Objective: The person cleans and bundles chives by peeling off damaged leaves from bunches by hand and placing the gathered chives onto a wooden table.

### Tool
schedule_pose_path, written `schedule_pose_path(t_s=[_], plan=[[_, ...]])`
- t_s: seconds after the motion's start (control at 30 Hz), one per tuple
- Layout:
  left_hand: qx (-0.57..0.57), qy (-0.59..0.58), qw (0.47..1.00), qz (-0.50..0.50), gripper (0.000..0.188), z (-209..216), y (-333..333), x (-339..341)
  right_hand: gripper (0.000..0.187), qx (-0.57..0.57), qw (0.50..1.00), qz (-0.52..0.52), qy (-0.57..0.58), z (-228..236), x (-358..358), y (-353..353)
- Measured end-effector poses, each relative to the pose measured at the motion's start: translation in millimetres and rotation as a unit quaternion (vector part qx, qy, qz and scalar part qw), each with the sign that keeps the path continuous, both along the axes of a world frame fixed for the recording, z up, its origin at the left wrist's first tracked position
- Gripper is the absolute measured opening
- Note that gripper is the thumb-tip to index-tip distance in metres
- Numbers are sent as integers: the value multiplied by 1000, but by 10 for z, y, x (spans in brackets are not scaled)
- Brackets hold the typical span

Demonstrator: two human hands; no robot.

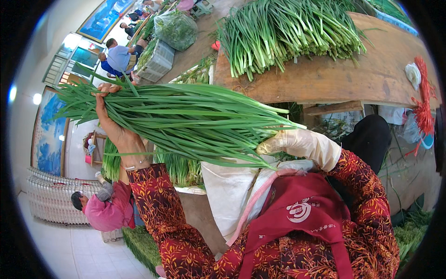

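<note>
A long bunch of garlic chives (186, 114) stretches level across the view in front of me, leaf tips to the left and pale cut ends to the right. My left hand (111, 111), bare with a bracelet at the wrist, is closed round the leafy end. Leaves hide part of its fingers. At the stem end my right hand (299, 145), in a cream rubber glove, grips the lower stems. A white cloth (227, 195) and a dark red apron (297, 200) cover my lap under the bunch.
A wooden table (390, 74) ahead bears a big pile of chives (288, 37). Red ties (423, 97) hang at its right edge. More chives (179, 167) lie beyond my left forearm. A person in pink (109, 209) sits at left; others sit farther back near a white crate (157, 60).
</note>
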State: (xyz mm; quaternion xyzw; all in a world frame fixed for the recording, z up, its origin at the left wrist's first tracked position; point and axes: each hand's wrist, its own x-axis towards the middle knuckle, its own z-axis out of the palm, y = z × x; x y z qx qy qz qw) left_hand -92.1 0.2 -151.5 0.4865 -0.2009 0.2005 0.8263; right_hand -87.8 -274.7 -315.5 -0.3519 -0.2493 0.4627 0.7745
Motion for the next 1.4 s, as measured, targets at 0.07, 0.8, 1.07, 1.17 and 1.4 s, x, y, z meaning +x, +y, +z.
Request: schedule_pose_path(t_s=[0.07, 0.8, 1.07, 1.17, 1.4], plan=[[-18, 4, 1000, -9, 11, -30, 3, -46, 39, 48, 997, -10, 56, 39, -59, 10], [-39, -61, 997, 21, 10, -296, 120, -14, 33, -7, 999, 34, 6, -395, -31, 286], [-101, -34, 993, 59, 13, -462, 338, 50, 31, 76, 983, -52, 158, 82, -245, 296], [-75, 33, 977, 195, 13, -369, 380, 82, 20, -13, 974, -73, 215, 214, -369, 371], [-77, 47, 991, 100, 3, -187, 232, -28, 55, 114, 973, -29, 199, -10, -285, 318]])
